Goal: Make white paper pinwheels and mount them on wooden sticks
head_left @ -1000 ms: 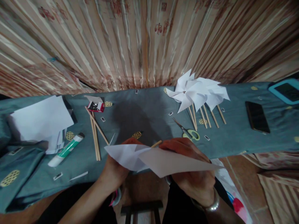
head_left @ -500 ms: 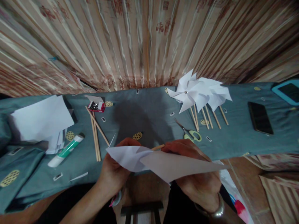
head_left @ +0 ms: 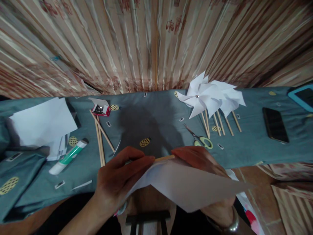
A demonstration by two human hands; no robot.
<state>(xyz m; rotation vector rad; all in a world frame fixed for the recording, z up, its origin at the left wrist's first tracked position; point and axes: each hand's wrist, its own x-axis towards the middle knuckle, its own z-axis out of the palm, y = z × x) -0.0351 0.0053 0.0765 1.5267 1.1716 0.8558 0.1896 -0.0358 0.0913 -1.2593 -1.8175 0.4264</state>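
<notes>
A white folded-paper pinwheel [head_left: 190,184] is between my hands, above the table's near edge. Short wooden stick [head_left: 165,158] shows along its top side. My left hand [head_left: 119,174] is closed, with fingers stretched along the stick and pressing the paper's left part. At the other end, my right hand [head_left: 198,158] is closed round the stick and the paper; the broad blade hides most of its fingers. Whether a pin joins paper and stick cannot be seen. Green-handled scissors [head_left: 204,142] lie just beyond my right hand.
Finished-looking pinwheels [head_left: 204,96] lie at the back right, near a phone [head_left: 275,124]. On the left are a paper stack [head_left: 44,122], a glue stick [head_left: 68,156], loose sticks [head_left: 99,142] and a red box [head_left: 101,110] of small metal pieces. A paper scrap [head_left: 82,185] lies in front.
My left hand has come up over the paper and now presses at the stick, covering the pinwheel's left blade. The pinwheel has tilted, its right blade now lower and broader in view.
</notes>
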